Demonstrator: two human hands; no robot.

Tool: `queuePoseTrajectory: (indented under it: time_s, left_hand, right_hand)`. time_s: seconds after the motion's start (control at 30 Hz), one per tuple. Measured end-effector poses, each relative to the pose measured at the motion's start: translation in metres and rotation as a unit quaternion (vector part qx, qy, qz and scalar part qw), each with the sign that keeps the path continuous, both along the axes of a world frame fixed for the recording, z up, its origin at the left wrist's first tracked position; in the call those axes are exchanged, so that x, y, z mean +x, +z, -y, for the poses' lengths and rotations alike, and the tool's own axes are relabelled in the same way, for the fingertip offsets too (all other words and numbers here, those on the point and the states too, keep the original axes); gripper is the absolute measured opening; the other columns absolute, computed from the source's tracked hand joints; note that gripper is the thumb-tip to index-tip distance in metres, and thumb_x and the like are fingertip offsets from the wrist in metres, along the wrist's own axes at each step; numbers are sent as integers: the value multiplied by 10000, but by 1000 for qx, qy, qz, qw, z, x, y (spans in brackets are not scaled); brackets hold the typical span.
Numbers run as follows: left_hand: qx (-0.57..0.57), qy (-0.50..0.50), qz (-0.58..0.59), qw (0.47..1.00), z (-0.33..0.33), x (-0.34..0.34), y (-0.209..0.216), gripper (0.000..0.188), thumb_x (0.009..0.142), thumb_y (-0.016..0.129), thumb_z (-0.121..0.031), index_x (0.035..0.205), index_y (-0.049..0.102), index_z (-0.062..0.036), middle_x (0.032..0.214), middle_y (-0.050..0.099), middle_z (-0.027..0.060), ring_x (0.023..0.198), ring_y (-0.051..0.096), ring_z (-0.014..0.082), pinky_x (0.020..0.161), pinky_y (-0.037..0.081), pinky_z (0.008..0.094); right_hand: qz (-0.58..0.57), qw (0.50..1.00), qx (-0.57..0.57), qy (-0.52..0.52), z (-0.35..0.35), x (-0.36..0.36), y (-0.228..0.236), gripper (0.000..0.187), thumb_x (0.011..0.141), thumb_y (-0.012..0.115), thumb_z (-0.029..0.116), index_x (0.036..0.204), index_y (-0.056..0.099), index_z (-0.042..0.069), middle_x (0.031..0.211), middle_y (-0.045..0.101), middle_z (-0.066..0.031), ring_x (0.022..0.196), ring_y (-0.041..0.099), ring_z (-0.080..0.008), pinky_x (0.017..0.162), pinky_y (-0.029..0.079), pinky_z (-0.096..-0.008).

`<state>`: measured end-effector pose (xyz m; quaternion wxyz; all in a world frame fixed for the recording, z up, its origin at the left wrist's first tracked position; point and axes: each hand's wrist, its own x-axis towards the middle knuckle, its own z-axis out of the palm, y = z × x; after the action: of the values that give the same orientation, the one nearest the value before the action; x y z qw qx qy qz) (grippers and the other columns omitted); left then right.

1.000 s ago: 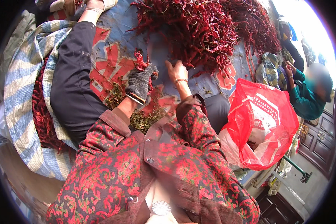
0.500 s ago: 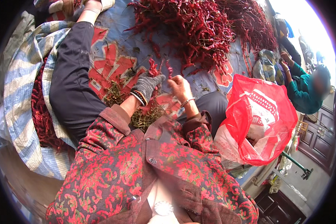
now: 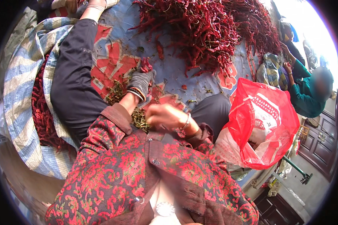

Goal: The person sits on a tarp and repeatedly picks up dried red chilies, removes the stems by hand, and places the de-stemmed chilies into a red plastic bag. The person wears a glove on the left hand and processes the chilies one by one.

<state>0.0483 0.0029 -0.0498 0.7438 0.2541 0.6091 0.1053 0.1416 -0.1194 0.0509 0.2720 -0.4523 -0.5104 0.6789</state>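
Observation:
My left hand (image 3: 141, 82), in a grey knitted glove with bangles at the wrist, is closed around a small bunch of dried red chillies (image 3: 145, 65) whose tips stick out past the fingers. My bare right hand (image 3: 163, 116) is low in front of my jacket, above a heap of greenish-brown stems (image 3: 139, 119). Motion smears its fingers, so whether they hold anything is unclear. Beyond both hands, a large pile of dried red chillies (image 3: 199, 37) covers the far part of the blue and red sheet (image 3: 116, 71).
At my left, a striped woven sack (image 3: 22, 97) holds more chillies, beside my outstretched leg (image 3: 73, 75). A red and white plastic bag (image 3: 263, 123) stands open at my right. Farther right, another person in a green top (image 3: 304, 90) sits near a checked sack (image 3: 268, 71).
My right hand has come down and toward me, away from the chillies by the left hand. The left hand has shifted slightly left and keeps its bunch. A chilli piece now lies on the sheet.

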Motion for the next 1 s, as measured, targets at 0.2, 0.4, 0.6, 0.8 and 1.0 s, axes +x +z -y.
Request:
queuePoseTrajectory:
  time_s: [0.2, 0.4, 0.6, 0.8, 1.0]
  left_hand:
    - [66, 131, 54, 988, -21, -9, 31, 88, 791, 695, -136, 825, 634, -81, 672, 599, -8, 520, 521, 102, 475, 413, 262]
    - [77, 173, 192, 963, -19, -8, 21, 61, 801, 654, -43, 854, 628, -30, 691, 627, 38, 556, 580, 131, 531, 489, 253]
    - [65, 178, 182, 965, -19, -9, 19, 80, 790, 675, -37, 853, 627, -34, 712, 636, 36, 566, 578, 125, 542, 474, 262]
    - [108, 109, 152, 976, -16, -7, 22, 117, 784, 724, -121, 830, 624, -83, 672, 586, -24, 547, 510, 92, 511, 409, 251]
    - [42, -33, 159, 986, -10, -11, 27, 173, 829, 680, -234, 896, 663, -76, 750, 618, -14, 625, 550, 83, 540, 427, 234]
  right_hand:
    - [501, 857, 94, -73, -16, 39, -70, 163, 795, 605, 227, 915, 609, 118, 789, 639, -122, 771, 631, -339, 639, 493, -425]
    - [545, 782, 16, -302, -125, 63, -103, 324, 797, 648, 365, 927, 569, 79, 906, 653, -198, 858, 625, -393, 728, 492, -476]
    - [485, 813, 9, -323, -124, 77, -121, 329, 774, 671, 297, 970, 573, 53, 952, 651, -206, 913, 619, -387, 778, 489, -454]
    - [325, 850, 69, -408, -86, 81, -91, 197, 826, 622, 125, 968, 519, 34, 792, 659, -168, 771, 663, -291, 688, 507, -367]
    - [187, 914, 138, -332, -53, 28, -79, 225, 841, 590, 37, 1013, 444, 40, 732, 616, -111, 615, 622, -214, 595, 492, -307]
